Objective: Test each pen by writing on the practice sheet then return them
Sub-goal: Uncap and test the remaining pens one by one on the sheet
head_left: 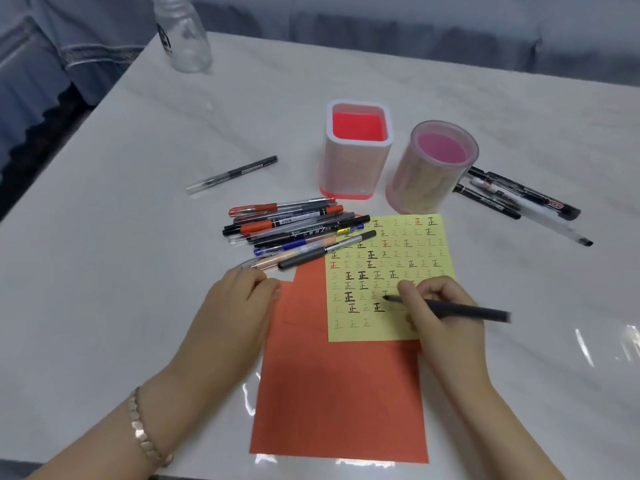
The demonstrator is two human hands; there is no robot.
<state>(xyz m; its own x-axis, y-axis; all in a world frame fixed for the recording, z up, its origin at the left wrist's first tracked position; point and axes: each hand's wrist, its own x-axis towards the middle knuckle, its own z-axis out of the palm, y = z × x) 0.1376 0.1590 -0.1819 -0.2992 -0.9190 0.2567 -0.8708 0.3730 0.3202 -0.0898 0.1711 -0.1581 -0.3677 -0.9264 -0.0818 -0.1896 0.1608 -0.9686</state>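
A yellow practice sheet (pixel 391 258) covered in rows of written characters lies on an orange paper (pixel 339 393). My right hand (pixel 440 306) grips a dark pen (pixel 460 308) with its tip touching the sheet near the middle rows. My left hand (pixel 235 306) rests with curled fingers on the orange paper's left edge; whether it holds something is hidden. A pile of several pens (pixel 294 230) lies left of the sheet. A square pen holder (pixel 356 150) and a round pen holder (pixel 429 168) stand behind the sheet, both showing no pens inside.
A single pen (pixel 232 174) lies apart at the left. Three pens (pixel 523 199) lie right of the round holder. A clear plastic bottle (pixel 183 32) stands at the far left corner of the white marble table (pixel 138 133). A grey sofa runs behind.
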